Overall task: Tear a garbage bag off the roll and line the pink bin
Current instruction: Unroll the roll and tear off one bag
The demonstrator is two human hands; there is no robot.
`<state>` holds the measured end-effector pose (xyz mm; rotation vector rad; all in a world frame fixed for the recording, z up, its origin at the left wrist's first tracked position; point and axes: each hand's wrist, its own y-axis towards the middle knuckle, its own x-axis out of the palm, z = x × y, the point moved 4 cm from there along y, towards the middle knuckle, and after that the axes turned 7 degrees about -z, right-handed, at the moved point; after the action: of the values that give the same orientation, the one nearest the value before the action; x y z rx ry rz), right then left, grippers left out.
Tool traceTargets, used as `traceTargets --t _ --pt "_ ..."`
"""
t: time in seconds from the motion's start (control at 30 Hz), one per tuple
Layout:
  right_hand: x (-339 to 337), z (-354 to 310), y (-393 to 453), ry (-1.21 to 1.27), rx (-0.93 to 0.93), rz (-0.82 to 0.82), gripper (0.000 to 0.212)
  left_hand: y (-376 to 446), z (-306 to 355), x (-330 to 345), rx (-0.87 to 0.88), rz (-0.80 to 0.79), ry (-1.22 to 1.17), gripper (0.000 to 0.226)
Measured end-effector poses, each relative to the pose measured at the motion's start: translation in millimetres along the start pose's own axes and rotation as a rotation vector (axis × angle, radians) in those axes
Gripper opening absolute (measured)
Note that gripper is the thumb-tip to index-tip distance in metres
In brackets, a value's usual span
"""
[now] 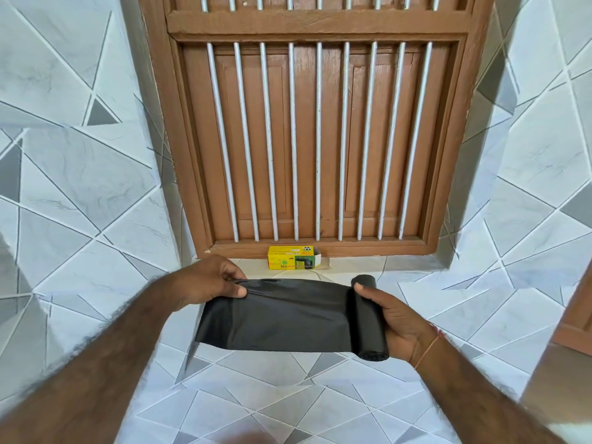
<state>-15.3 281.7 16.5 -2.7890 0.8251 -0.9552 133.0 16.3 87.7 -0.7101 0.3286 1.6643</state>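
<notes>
Head view. A person's two bare forearms reach forward over a tiled surface (pixel 288 395) patterned with grey and white triangles. The right hand (pixel 394 318) is closed around a black roll (pixel 368 318) of garbage bags, thumb on top near the far end, fingers wrapped beneath; the roll lies roughly front to back in the palm, its near end showing the wound layers. A thin thread band (pixel 427 350) circles the right wrist. From the roll a flat black bag (pixel 275 315) extends leftward, still joined to the roll along its right edge. The left hand (pixel 205 280) pinches the bag's far left corner, thumb pressed on the upper face and fingers curled behind it; the near left corner hangs free. The sheet is stretched between the hands and held above the tiles, slightly creased near the left grip.

Beyond the hands, a yellow box (pixel 293 258) printed with "bin" lies on its side on a pale ledge, its open end facing right, just in front of a brown wooden frame (pixel 317 27) with white vertical bars (pixel 318 139). Tiled walls (pixel 80 155) of the same pattern flank the frame. The pink bin is not in view.
</notes>
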Motion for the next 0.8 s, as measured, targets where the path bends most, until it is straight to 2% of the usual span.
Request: traceTargets --t 0.07,0.13,0.17,0.23,0.3,0.33,0.37,0.43,0.53,0.6,0.63,0.73,0.8 --pt "-5 -2 -2 -0.005 0.002 0.027 0.067 -4 -6 -9 -0.036 0.023 0.068 0.005" --pt "-8 -4 -3 -0.02 -0.003 0.04 0.069 -5 -12 -14 -0.098 0.007 0.272 0.008" --pt "-7 -5 -2 -0.036 -0.008 0.033 0.064 -6 -15 -15 -0.154 -0.021 0.44 0.012" --pt "-3 -6 -1 -0.078 -0.029 0.008 0.038 -7 -13 -8 -0.3 -0.071 0.796 0.009" --pt "7 -7 -3 -0.112 -0.05 -0.055 0.021 -5 -2 2 -0.364 0.008 0.985 0.034" --pt "12 -8 -2 -0.124 -0.053 -0.083 0.021 -2 9 9 -0.299 0.093 0.922 0.041" --pt "17 -8 -3 -0.145 -0.051 -0.105 0.021 4 21 19 -0.17 0.182 0.741 0.044" --pt "29 -7 -5 -0.193 -0.034 -0.15 0.018 14 42 46 0.078 0.214 0.252 0.045" --pt "39 -6 -5 -0.228 -0.008 -0.204 0.027 27 49 101 0.125 -0.089 -0.194 0.052" --pt "38 -8 -7 -0.215 0.0 -0.208 0.033 32 37 119 0.088 -0.216 -0.329 0.065" --pt "34 -9 -9 -0.204 0.005 -0.19 0.033 32 33 119 0.089 -0.234 -0.363 0.064" --pt "19 -11 -14 -0.153 0.016 -0.12 0.036 35 35 107 0.13 -0.218 -0.353 0.037" --pt "14 -8 -16 -0.135 0.032 -0.094 0.035 34 44 98 0.148 -0.21 -0.246 0.028"
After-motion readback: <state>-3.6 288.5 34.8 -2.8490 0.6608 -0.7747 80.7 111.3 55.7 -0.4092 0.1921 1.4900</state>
